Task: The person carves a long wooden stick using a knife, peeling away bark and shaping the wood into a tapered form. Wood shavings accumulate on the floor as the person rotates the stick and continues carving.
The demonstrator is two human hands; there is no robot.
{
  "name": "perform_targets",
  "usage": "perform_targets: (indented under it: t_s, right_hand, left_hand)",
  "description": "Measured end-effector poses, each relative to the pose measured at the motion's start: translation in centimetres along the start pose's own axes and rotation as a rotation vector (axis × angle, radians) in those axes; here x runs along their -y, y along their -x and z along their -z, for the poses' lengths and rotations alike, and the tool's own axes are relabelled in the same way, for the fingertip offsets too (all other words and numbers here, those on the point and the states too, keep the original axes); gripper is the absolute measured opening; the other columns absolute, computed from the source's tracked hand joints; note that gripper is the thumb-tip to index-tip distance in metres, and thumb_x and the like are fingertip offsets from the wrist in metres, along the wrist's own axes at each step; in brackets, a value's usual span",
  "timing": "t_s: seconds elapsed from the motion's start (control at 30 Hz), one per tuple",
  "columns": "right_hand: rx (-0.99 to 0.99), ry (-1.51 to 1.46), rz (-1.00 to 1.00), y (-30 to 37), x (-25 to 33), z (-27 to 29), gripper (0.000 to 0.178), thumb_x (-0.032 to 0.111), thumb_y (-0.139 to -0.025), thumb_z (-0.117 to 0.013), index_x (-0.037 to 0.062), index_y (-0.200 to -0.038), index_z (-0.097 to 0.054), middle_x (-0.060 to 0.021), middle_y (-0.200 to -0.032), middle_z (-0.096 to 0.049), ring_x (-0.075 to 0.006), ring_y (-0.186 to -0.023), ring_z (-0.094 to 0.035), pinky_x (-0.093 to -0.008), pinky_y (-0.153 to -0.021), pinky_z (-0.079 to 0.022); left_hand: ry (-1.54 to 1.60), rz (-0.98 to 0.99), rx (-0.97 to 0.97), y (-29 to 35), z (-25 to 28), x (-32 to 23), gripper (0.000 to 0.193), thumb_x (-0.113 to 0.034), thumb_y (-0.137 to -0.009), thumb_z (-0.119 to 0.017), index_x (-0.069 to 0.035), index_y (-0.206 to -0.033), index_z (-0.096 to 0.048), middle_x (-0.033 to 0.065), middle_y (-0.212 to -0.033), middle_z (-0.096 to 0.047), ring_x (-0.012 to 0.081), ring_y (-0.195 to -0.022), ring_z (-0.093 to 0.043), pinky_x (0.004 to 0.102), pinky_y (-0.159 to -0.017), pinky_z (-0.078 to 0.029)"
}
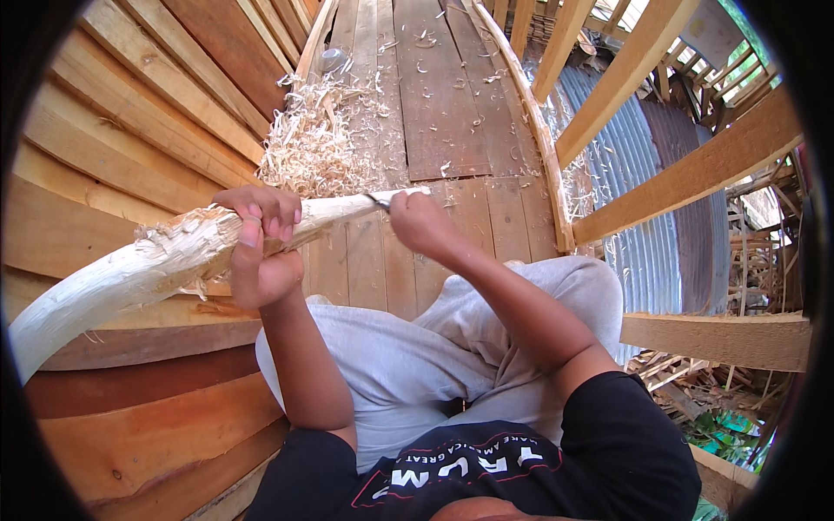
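Note:
A long, pale, peeled wooden branch runs from the left edge to the middle, thick and curved at the left, tapering to a narrow tip. My left hand is wrapped round its rough, splintered middle part. My right hand is a closed fist near the narrow end, gripping a small knife. Only a short dark stretch of the knife shows, lying against the wood by the tip; its handle is hidden in my fist. Loose shreds hang from the branch below my left hand.
Curled wood shavings lie heaped on the plank floor beyond the branch. A small grey round object sits past them. Stacked boards line the left. On the right are railing posts, with corrugated metal sheets below.

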State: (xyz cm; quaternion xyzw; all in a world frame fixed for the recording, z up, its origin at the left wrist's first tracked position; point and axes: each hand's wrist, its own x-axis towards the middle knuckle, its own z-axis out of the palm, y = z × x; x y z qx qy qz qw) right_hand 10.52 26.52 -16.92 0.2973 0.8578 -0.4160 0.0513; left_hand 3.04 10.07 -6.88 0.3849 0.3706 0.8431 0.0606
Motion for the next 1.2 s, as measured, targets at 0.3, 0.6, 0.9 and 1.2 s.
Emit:
perform_targets:
  t_s: [0.3, 0.6, 0.9, 1.2]
  right_hand:
    - [-0.037, 0.115, 0.076, -2.1, -2.9, -0.3, 0.041, 0.02, -0.091, -0.03, -0.0056, -0.097, -0.062, -0.0286, -0.099, -0.063, -0.044, -0.093, -0.061, -0.0513, -0.084, -0.047]
    - [-0.077, 0.131, 0.045, -4.7, -6.5, -1.4, 0.046, 0.028, -0.091, -0.034, -0.0069, -0.088, -0.064, -0.0296, -0.099, -0.062, -0.0434, -0.093, -0.061, -0.0515, -0.084, -0.046]
    - [-0.031, -0.1, -0.085, -5.1, -6.7, -0.8, 0.048, 0.03, -0.092, -0.033, -0.006, -0.087, -0.065, -0.0273, -0.097, -0.064, -0.0433, -0.092, -0.061, -0.0497, -0.085, -0.047]
    - [-0.036, 0.136, 0.057, -0.5, 0.1, 1.0, 0.04, 0.03, -0.093, -0.041, -0.0031, -0.097, -0.063, -0.0243, -0.101, -0.065, -0.0405, -0.09, -0.064, -0.0515, -0.085, -0.048]
  left_hand:
    - [-0.04, 0.001, -0.322, -0.4, -0.2, -0.1, 0.015, -0.02, -0.079, -0.054, -0.008, -0.085, -0.047, 0.0021, -0.066, -0.039, 0.0123, -0.058, -0.037, 0.0308, -0.064, -0.036]
    - [-0.01, 0.024, -0.358, -0.7, -1.2, 0.2, 0.015, -0.02, -0.08, -0.053, -0.008, -0.086, -0.045, 0.0015, -0.068, -0.038, 0.0122, -0.06, -0.037, 0.0303, -0.066, -0.035]
    - [-0.026, 0.025, -0.377, -0.6, -1.0, -0.1, 0.014, -0.02, -0.081, -0.052, -0.009, -0.085, -0.044, 0.0013, -0.066, -0.038, 0.0125, -0.059, -0.037, 0.0301, -0.065, -0.034]
    - [-0.034, 0.019, -0.281, -0.3, -0.1, -0.1, 0.019, -0.022, -0.081, -0.056, -0.01, -0.092, -0.045, 0.0006, -0.07, -0.039, 0.0116, -0.06, -0.037, 0.0318, -0.066, -0.036]
